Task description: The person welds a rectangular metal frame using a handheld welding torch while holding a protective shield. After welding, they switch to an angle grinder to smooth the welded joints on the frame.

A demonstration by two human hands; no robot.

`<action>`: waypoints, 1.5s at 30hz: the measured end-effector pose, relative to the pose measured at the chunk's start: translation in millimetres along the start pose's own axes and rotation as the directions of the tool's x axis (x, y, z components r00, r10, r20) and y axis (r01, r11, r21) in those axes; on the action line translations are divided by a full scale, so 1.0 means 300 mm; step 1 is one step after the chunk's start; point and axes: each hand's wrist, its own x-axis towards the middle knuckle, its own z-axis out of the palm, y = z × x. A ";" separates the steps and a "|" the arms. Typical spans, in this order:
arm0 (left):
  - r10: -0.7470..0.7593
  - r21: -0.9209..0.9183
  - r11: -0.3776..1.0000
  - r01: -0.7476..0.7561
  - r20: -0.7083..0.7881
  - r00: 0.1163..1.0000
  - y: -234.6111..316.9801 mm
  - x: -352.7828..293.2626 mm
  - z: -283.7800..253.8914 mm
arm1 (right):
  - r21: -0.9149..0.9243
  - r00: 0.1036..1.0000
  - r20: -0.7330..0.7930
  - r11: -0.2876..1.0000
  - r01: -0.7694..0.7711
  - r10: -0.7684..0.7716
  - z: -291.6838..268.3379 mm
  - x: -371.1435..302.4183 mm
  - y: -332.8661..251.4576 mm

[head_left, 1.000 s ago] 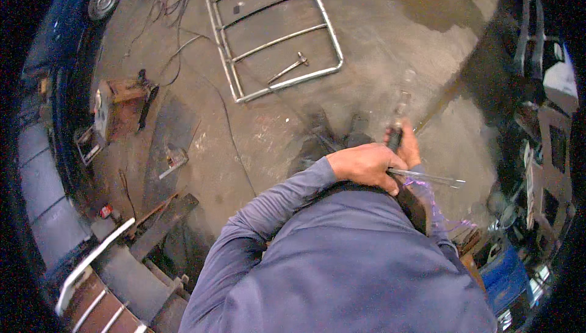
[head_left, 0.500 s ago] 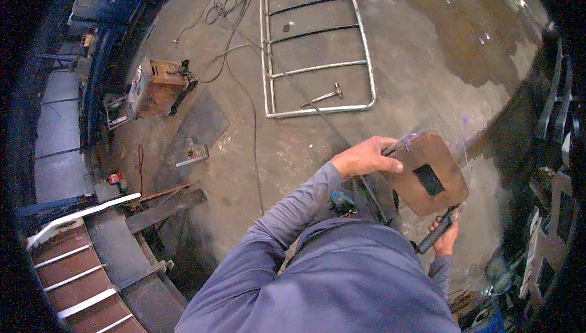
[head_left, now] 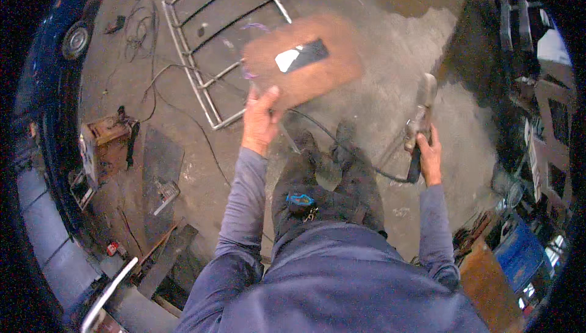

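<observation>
A flat brown welding hand shield (head_left: 332, 79) with a dark rectangular window (head_left: 311, 54) is in my left hand (head_left: 261, 119), fingers closed at its near left edge. It is blurred by motion, and bright light reflects in its window. My right hand (head_left: 431, 156) grips the black handle of a welding electrode holder (head_left: 421, 119), its head pointing away from me. A dark cable (head_left: 357, 150) runs from the handle across in front of my legs. Beyond the shield, a ladder-like metal tube frame (head_left: 194, 76) lies on the floor, partly covered by it.
A rusty box-shaped machine (head_left: 110, 134) with cables stands at left, beside a dark flat sheet (head_left: 162, 162). A dark blue vehicle (head_left: 64, 12) is at far left. Metal parts (head_left: 552, 113), a blue item (head_left: 519, 260) and a brown panel (head_left: 491, 278) line the right. Loose cables (head_left: 143, 34) lie at the back.
The shield has swung up, away from me and left, turning in my left hand. My right hand has moved away from it with the electrode holder. My view has turned right.
</observation>
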 end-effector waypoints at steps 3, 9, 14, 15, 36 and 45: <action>-0.054 -0.047 0.998 0.052 -0.060 0.997 -0.036 0.103 -0.145 | -0.255 0.983 0.139 0.955 0.154 -0.121 0.097 0.105 0.087; 0.023 -0.225 0.973 -0.053 -0.136 0.990 -0.300 0.248 -0.320 | -0.375 0.964 0.247 0.907 0.189 -0.099 0.193 0.322 0.270; 0.003 -0.395 0.915 -0.086 -0.205 0.979 -0.532 0.424 -0.423 | -0.282 0.962 0.253 0.959 -0.030 0.104 0.244 0.402 0.339; 0.007 -0.406 0.908 -0.098 -0.221 0.975 -0.563 0.456 -0.436 | -0.288 0.964 0.249 0.957 -0.020 0.095 0.242 0.411 0.348; 0.475 -0.017 0.860 -0.510 -0.339 0.812 -0.849 0.638 -0.605 | -0.221 0.939 0.336 0.964 0.148 -0.067 0.499 0.536 0.683; 0.543 -0.178 0.786 -0.593 -0.259 0.798 -0.926 0.749 -0.554 | -0.179 0.952 0.294 0.974 0.138 -0.081 0.600 0.490 0.705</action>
